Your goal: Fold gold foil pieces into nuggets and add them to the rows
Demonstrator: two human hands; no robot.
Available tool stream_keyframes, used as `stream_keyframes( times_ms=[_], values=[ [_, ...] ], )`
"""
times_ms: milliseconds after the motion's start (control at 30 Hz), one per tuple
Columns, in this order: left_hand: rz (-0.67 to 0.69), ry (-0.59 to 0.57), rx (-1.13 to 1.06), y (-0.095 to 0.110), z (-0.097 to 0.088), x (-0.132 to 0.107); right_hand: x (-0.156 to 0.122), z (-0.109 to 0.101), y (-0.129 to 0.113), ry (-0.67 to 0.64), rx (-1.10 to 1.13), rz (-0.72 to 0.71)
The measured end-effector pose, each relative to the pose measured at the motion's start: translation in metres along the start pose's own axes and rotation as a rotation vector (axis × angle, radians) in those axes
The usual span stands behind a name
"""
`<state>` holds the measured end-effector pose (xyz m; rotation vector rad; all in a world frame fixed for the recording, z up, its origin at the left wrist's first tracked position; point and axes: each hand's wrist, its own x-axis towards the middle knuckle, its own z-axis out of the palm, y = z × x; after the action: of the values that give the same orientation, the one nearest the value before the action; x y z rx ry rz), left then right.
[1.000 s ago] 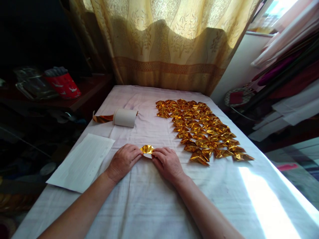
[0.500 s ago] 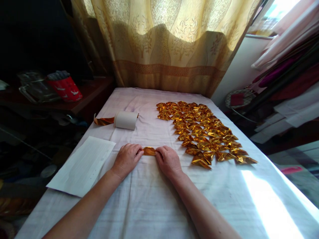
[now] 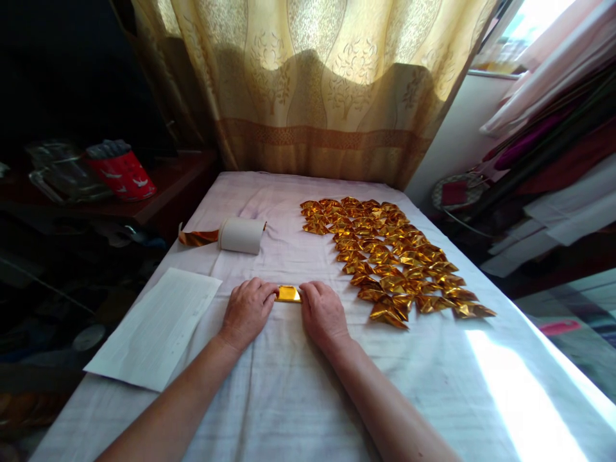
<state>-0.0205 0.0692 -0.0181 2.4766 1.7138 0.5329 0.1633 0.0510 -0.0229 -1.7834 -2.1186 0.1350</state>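
A small strip of shiny gold foil paper (image 3: 289, 294) lies level between my hands, low over the white cloth. My left hand (image 3: 248, 310) pinches its left end, and my right hand (image 3: 325, 314) pinches the right end; the fingertips hide both ends. To the right, several folded gold foil pieces (image 3: 392, 256) with pointed tips lie in close rows. Beyond my left hand, a white roll (image 3: 241, 235) rests on its side, with a coppery gold foil strip (image 3: 199, 239) sticking out at its left.
A white paper sheet (image 3: 156, 328) lies left of my left forearm. The white cloth (image 3: 283, 398) covers the table. A red container (image 3: 122, 174) and a glass jug (image 3: 65, 170) stand on a dark side table. A patterned curtain (image 3: 312, 96) hangs behind; clothes (image 3: 553, 154) hang at right.
The foil strip between my hands now faces up flatter and shines brighter yellow. Both hands stay on its ends with only a slight shift. The view has moved a little.
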Motion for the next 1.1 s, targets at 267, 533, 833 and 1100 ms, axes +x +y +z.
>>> stream_keyframes(
  times_ms=[267, 533, 833, 1100],
  values=[
    [0.070, 0.095, 0.013, -0.004, 0.005, -0.005, -0.005, 0.003, -0.016, -0.226, 0.039, -0.259],
    [0.157, 0.097, 0.127, -0.002, 0.000, -0.015, -0.014, -0.003, -0.004, -0.262, 0.020, -0.179],
    [0.174, 0.096, 0.160, -0.003, 0.004, -0.037, -0.023, -0.009, 0.007, -0.259, 0.019, -0.138],
    [0.233, 0.053, 0.237, -0.015, -0.006, -0.051, -0.025, -0.010, 0.005, -0.261, 0.037, -0.121]
  ],
)
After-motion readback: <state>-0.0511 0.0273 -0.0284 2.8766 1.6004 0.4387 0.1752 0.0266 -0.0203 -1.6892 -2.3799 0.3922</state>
